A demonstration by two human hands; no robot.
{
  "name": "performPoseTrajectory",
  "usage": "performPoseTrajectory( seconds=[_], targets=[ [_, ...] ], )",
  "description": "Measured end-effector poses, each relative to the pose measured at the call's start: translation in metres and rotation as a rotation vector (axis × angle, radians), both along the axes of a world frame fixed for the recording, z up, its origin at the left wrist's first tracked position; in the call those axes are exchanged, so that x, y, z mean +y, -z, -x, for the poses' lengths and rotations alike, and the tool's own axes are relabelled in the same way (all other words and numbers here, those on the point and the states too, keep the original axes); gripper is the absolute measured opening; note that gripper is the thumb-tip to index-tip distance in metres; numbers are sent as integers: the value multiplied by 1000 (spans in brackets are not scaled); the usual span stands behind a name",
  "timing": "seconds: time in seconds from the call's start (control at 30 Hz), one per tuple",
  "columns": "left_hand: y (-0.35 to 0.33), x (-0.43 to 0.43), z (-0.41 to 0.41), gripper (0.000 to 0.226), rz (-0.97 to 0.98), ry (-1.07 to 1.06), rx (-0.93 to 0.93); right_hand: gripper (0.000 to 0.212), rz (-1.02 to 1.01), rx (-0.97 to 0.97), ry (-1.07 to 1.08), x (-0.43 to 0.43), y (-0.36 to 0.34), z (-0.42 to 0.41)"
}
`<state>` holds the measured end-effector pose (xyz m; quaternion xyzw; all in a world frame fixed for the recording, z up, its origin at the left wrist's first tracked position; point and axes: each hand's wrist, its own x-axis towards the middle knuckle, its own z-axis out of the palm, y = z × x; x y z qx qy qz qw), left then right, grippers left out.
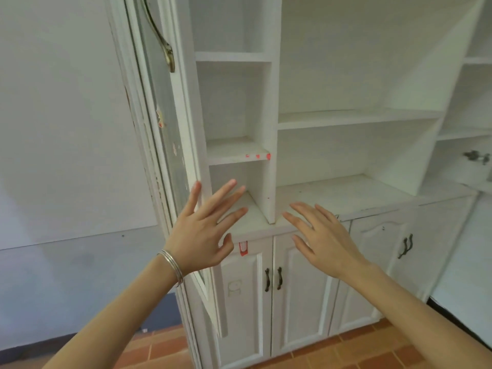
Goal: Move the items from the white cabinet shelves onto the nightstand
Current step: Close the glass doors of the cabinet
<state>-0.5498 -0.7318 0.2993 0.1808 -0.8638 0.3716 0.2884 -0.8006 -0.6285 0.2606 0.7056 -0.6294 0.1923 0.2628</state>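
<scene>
White painted wooden cabinet shelves (346,118) fill centre and upper right, paint chipped, red marks on one edge. We see no items except a small dark blurred object (476,157) far right. Left hand (205,230) and right hand (324,241) hover mid-frame, fingers spread, holding nothing; we judge they're poised to reach in.
</scene>
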Motion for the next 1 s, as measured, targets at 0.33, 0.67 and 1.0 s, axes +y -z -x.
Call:
performPoseTrajectory(
  seconds=[0.33,0.67,1.0],
  targets=[
    [1,-35,101,44,53,23,-5,46,-34,18,46,-22,0,96],
    [-28,-86,181,42,89,56,-26,45,-22,27,-13,-66,-8,184],
    [-36,-171,245,41,98,-59,-150,43,10,36,-53,-114,-15,231]
  ],
)
